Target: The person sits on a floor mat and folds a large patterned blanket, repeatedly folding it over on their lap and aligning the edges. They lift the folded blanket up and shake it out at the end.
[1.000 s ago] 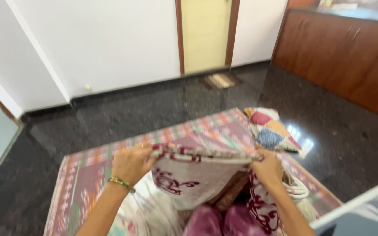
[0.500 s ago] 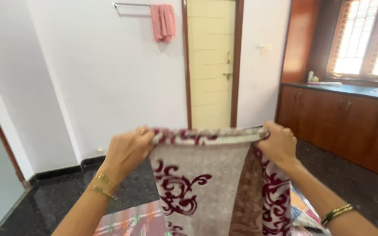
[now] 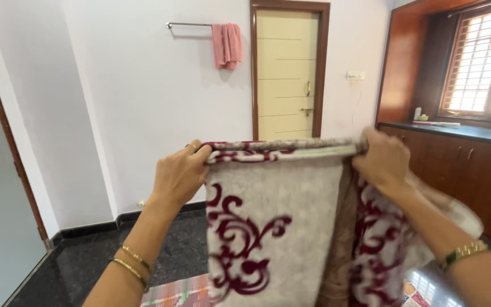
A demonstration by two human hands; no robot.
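Both hands, left hand (image 3: 180,173) and right hand (image 3: 383,159), keep their closed grip on the blanket (image 3: 274,227), now raised higher.

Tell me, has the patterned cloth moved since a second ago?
Yes. The cloth has gone up: it was low over the striped mat, and now both hands hold its top edge level with the door.

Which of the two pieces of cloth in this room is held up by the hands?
The grey blanket with dark red swirls, stretched between the left hand and right hand. The pink towel hangs untouched on the wall rail.
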